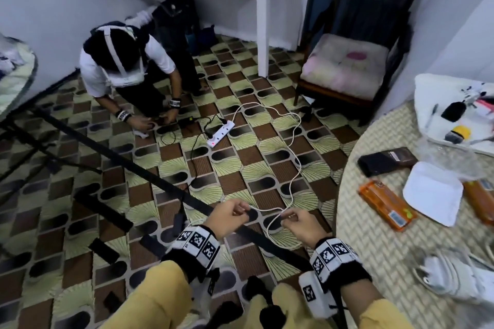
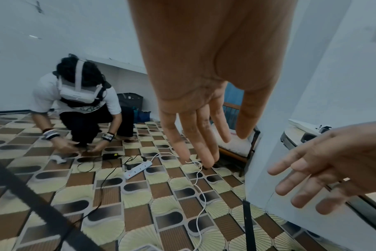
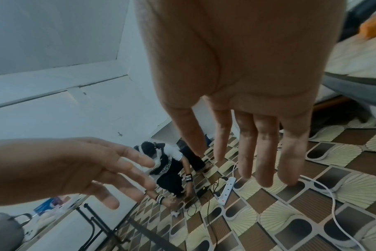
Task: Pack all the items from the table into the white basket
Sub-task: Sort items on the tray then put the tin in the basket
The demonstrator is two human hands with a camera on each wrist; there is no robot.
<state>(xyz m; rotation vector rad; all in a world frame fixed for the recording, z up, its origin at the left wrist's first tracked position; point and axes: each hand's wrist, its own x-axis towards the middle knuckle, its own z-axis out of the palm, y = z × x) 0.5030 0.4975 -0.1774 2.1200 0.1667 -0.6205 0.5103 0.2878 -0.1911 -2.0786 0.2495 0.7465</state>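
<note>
At the right edge of the head view, the white basket (image 1: 425, 93) sits on the round table (image 1: 374, 248). Lower on the tabletop lie a dark case (image 1: 385, 161), an orange packet (image 1: 387, 207) and a white lid (image 1: 433, 192). Low in the middle, the left hand (image 1: 227, 218) and right hand (image 1: 302, 224) meet a white cable (image 1: 264, 210) above the patterned floor (image 1: 227, 176). There the fingers look curled onto it, but both wrist views show them stretched straight, so the hold cannot be told. The cable trails to a power strip (image 1: 220, 132) mid-frame, near a crouching person (image 1: 120, 61).

White cable (image 1: 291, 139) between left hand (image 1: 230, 218), right hand (image 1: 299, 224)
</note>
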